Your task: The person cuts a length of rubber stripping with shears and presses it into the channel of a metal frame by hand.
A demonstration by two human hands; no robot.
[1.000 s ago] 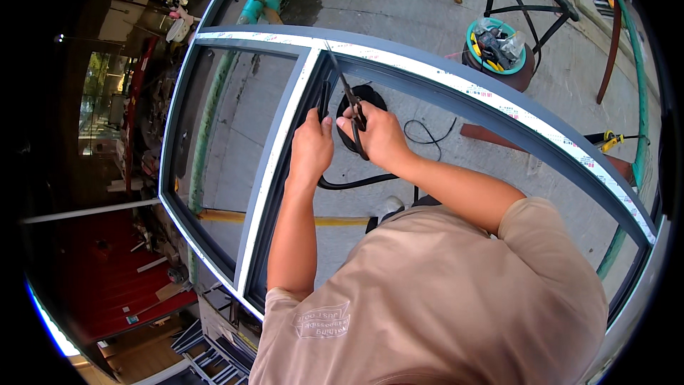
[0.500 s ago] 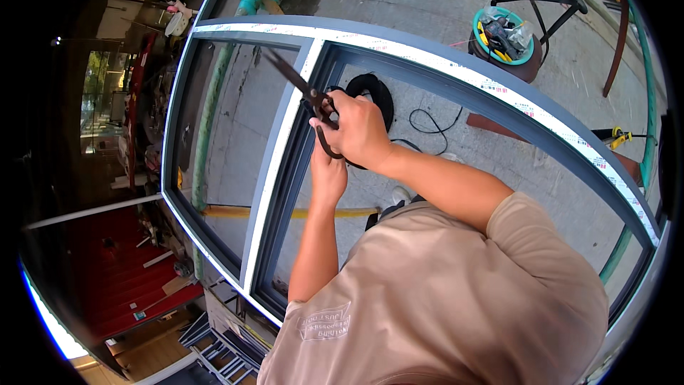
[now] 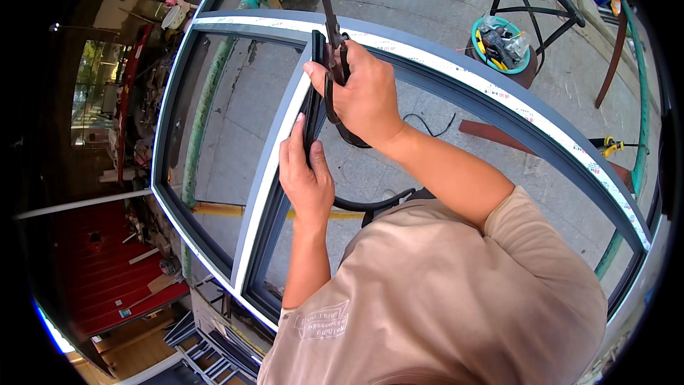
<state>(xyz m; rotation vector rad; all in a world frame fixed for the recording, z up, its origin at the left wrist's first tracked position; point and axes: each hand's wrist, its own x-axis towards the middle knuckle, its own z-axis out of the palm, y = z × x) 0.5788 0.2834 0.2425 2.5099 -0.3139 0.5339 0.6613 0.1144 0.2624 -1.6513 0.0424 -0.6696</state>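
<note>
My right hand (image 3: 370, 96) is closed around the handles of dark metal scissors (image 3: 332, 32), whose blades point away from me over the far bar of a grey window frame (image 3: 463, 71). Its thumb rests by the inner corner of that frame. A black rubber strip (image 3: 316, 53) lies along the inner edge of the dividing bar, up to this corner. My left hand (image 3: 306, 178) has its fingers and thumb on either side of the strip, lower down the bar. A loose black length (image 3: 374, 205) curves from beneath my hands toward my body.
A turquoise basin (image 3: 491, 28) of tools and plastic bags stands on a stool at the far right, beside a black metal chair frame (image 3: 531, 7). Green pipes (image 3: 206, 114) run below the window frame. A reddish-brown bar (image 3: 499, 137) lies underneath; a ladder (image 3: 214, 356) is at lower left.
Both hands have come apart. The right has moved away from me to the corner with the scissors, now pointing more straight ahead. The left has shifted onto the strip along the dividing bar.
</note>
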